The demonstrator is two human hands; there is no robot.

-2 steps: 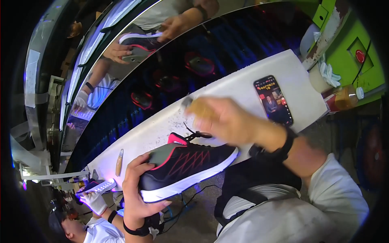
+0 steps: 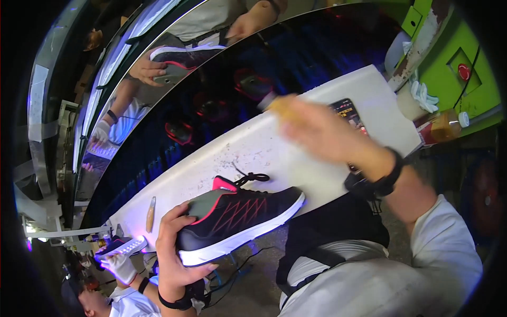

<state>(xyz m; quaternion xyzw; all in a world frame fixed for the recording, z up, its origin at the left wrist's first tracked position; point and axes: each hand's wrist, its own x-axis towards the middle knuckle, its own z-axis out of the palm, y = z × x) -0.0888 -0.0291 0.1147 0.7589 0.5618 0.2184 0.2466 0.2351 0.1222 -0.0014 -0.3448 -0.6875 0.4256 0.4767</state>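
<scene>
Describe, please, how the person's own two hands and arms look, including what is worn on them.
The left hand is ungloved, with a black strap around the wrist; its sleeve is out of view. The right hand is also ungloved, but motion blur hides finer detail. Its wrist carries a black band with a bulky dark piece, below a loose, pale sleeve.
</scene>
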